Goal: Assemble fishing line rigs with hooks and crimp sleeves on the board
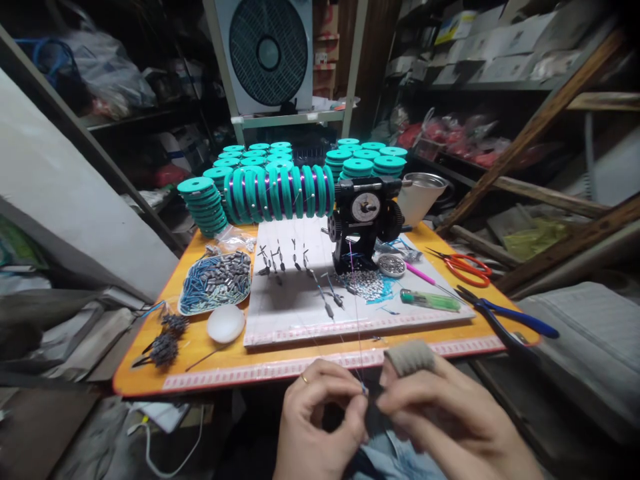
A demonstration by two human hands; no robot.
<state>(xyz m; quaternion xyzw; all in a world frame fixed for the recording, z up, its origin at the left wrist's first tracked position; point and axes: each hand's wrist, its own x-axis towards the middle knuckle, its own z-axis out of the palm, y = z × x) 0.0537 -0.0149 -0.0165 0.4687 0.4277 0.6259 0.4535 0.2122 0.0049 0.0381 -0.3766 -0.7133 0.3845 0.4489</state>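
Near the table's front edge, my left hand (320, 417) pinches a thin fishing line (359, 333) between thumb and forefinger. A tiny blue piece (365, 389) shows at those fingertips. Close on its right is my right hand (445, 417), slightly blurred, with thumb and fingers drawn together; whatever they hold is hidden. Cloth tape (411, 359) wraps one of its fingers. From my left hand the line runs up toward a black winding machine (367, 220), which carries a row of teal foam spools (280, 193). Several lead sinkers (320, 297) dangle on lines below the spools.
A tray (215, 308) of sinkers and blue tubes and a white round lid (226, 325) lie left. On the white board (290, 320) are metal bits (365, 285) and a green cutter (430, 300). Blue-handled pliers (520, 317) and orange scissors (470, 269) lie right.
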